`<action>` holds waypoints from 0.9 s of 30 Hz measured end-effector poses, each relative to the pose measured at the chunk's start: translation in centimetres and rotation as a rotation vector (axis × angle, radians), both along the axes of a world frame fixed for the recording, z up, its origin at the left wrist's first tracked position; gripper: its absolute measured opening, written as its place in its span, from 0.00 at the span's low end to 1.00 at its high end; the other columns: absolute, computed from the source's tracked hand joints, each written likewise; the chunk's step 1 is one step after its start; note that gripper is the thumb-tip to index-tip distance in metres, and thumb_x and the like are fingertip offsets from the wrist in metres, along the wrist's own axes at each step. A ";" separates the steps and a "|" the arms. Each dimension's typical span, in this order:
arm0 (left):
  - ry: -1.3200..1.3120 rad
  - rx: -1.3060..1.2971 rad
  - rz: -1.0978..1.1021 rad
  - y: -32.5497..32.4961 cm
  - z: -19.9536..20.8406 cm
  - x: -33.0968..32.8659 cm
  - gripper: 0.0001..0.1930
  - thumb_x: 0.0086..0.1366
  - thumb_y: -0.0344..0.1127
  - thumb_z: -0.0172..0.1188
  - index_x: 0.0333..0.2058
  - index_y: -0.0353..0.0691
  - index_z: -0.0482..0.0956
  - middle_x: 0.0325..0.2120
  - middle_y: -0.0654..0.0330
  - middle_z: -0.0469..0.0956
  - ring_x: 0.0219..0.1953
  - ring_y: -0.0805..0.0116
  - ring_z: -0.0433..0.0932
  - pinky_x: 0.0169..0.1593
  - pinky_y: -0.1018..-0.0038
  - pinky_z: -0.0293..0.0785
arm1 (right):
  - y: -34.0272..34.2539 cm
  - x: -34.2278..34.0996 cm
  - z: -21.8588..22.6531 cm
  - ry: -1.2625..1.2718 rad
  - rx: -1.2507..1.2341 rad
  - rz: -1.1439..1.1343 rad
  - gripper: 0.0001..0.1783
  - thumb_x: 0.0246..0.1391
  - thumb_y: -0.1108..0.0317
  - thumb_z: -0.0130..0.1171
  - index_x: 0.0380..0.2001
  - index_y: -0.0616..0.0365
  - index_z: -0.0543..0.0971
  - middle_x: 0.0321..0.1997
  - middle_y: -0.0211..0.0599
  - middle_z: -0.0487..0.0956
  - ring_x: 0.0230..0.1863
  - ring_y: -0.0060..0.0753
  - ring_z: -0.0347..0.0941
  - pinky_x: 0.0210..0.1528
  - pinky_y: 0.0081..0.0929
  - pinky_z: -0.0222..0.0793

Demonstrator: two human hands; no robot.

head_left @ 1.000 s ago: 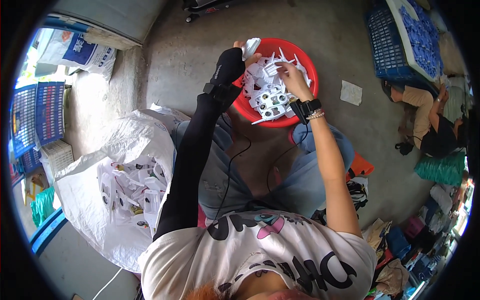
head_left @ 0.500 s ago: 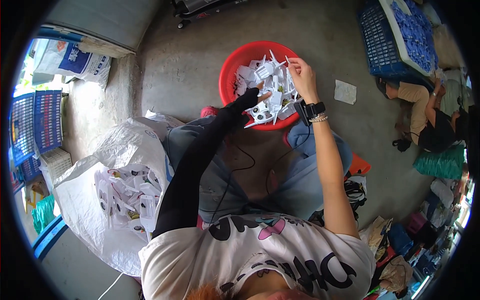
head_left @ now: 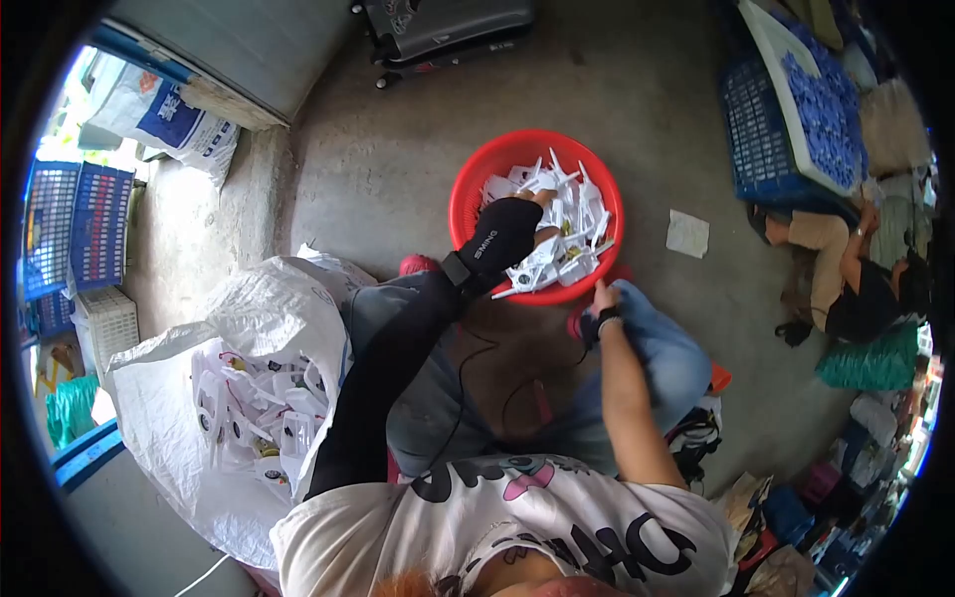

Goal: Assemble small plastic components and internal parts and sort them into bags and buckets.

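A round red plastic basket stands on the floor before my knees, heaped with white molded plastic parts, some with prongs. My left hand, in a black fingerless glove and sleeve, reaches over the basket's left side. Its thumb and fingers lie apart among the parts; the palm side is hidden. At the near right of the basket, my right hand is closed against the rim, its fingers partly hidden. A dark band circles that wrist.
A large white woven sack on my left holds more white parts. A grey suitcase lies at the far side. Paper is on the floor to the right. Beyond it, a person works beside a blue crate. A thin cable runs between my legs.
My right hand has left the parts and come back to the basket's near right rim. My left hand has moved further over the basket. The whole view has shifted, showing more of the suitcase.
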State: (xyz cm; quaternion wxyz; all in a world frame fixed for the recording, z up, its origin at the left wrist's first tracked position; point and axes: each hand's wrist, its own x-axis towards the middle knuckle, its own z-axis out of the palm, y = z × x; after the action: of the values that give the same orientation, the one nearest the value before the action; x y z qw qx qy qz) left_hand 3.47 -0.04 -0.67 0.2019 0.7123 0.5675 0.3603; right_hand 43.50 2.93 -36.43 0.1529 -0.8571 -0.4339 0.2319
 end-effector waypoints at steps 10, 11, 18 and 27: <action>0.390 -0.326 0.044 -3.4 -2.8 -4.5 0.34 0.47 0.51 0.67 0.52 0.41 0.72 0.32 0.51 0.75 0.37 0.53 0.75 0.37 0.60 0.70 | -6.6 -16.6 4.1 0.609 -0.118 -0.163 0.50 0.52 0.77 0.52 0.69 0.30 0.37 0.67 0.46 0.55 0.57 0.59 0.65 0.41 0.63 0.75; 0.428 -0.243 0.060 -3.8 -2.4 -4.2 0.34 0.47 0.50 0.68 0.51 0.40 0.72 0.32 0.51 0.75 0.37 0.53 0.75 0.36 0.61 0.70 | -5.9 -17.1 4.5 0.589 -0.090 -0.140 0.50 0.52 0.77 0.52 0.69 0.30 0.38 0.67 0.46 0.56 0.56 0.59 0.66 0.40 0.63 0.76; 0.357 -0.166 0.034 -2.3 -2.0 -1.6 0.36 0.45 0.51 0.68 0.52 0.42 0.71 0.34 0.53 0.75 0.36 0.54 0.74 0.41 0.61 0.69 | 7.6 -21.5 2.5 0.715 -0.096 0.116 0.51 0.51 0.69 0.58 0.69 0.36 0.38 0.55 0.54 0.71 0.46 0.58 0.75 0.32 0.48 0.82; 0.531 -0.190 0.197 -3.6 -2.4 -4.4 0.38 0.45 0.52 0.68 0.55 0.44 0.69 0.40 0.49 0.75 0.42 0.52 0.75 0.49 0.55 0.68 | 11.3 -43.0 5.3 0.793 -0.330 0.264 0.52 0.52 0.81 0.53 0.69 0.28 0.37 0.64 0.48 0.59 0.46 0.56 0.72 0.41 0.58 0.78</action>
State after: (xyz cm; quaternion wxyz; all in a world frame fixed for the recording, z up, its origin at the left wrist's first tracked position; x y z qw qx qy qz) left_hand -0.93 -3.63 -3.03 0.0761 0.7009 0.6982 0.1243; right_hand 0.54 14.21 -31.14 0.1377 -0.6522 -0.4044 0.6262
